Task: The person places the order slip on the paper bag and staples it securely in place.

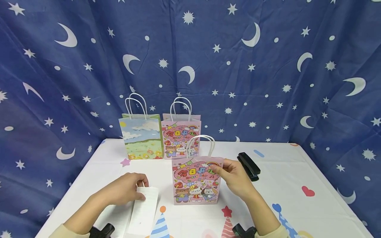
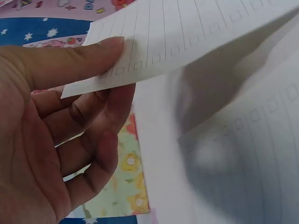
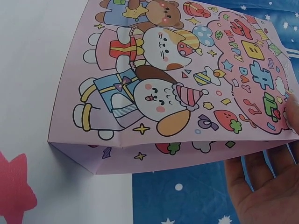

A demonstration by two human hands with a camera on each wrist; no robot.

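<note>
In the head view my left hand point(image 1: 123, 190) pinches a narrow white sheet of paper point(image 1: 146, 206) between thumb and fingers. The left wrist view shows this sheet point(image 2: 159, 37) printed with lines and small boxes, its edge raised above more lined paper point(image 2: 247, 163). Whether the papers are joined cannot be seen. My right hand point(image 1: 236, 175) grips the right side of a pink gift bag point(image 1: 196, 180), thumb on the front. That bag stands upright with white twisted handles. In the right wrist view its cartoon-printed front point(image 3: 159, 79) fills much of the picture.
Behind stand a meadow-printed gift bag point(image 1: 143, 135) and a second pink gift bag point(image 1: 181, 132), side by side. A black stapler point(image 1: 249, 166) lies right of my right hand. The white patterned table point(image 1: 276, 188) ends at a blue star-and-moon curtain point(image 1: 214, 66).
</note>
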